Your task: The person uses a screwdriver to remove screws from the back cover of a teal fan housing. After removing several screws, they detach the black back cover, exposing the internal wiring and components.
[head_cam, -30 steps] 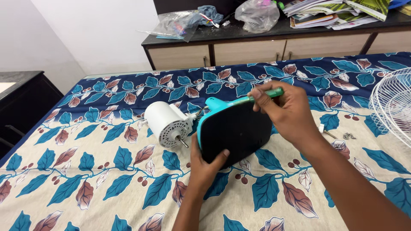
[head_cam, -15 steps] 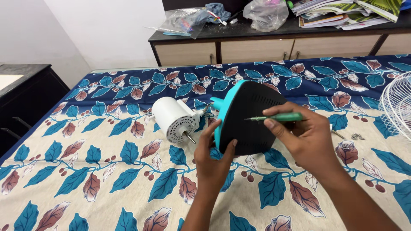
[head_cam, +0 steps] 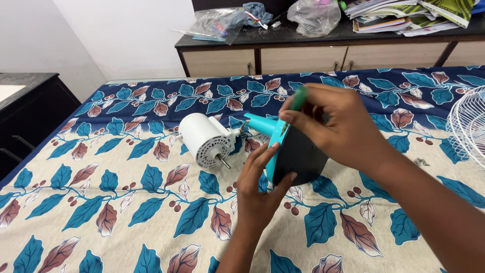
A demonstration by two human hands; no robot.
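Item 1: fan base (head_cam: 298, 156). Black underside, turquoise rim and neck. It sits near the centre of the bed and I hold it tipped up on its edge, so the flat underside faces my right hand. The neck points toward 10 o'clock, at the motor.

Item 2: left hand (head_cam: 260, 189). It comes in from 6 o'clock. The fingers are closed on the lower rim of the base, thumb on the black face and the others on the turquoise edge, which props the base on edge and keeps it from rolling.

Item 3: right hand (head_cam: 336, 126). It comes in from 4 o'clock and covers the upper part of the base. The fingers are pinched on a green screwdriver (head_cam: 298, 97). Only the end of its handle shows above my knuckles, at 12 o'clock from the base. The tip is hidden, so I cannot tell whether it touches the underside.

Item 4: white motor (head_cam: 206, 140). It lies on its side at 9 o'clock, just beside the neck, with its shaft pointing toward me. Wires seem to join the two.

Item 5: bedsheet (head_cam: 126, 212) with a leaf print, under everything.

Item 6: white wire fan guard (head_cam: 467, 126) at 3 o'clock, well apart. Small screws (head_cam: 419, 162) lie near it.
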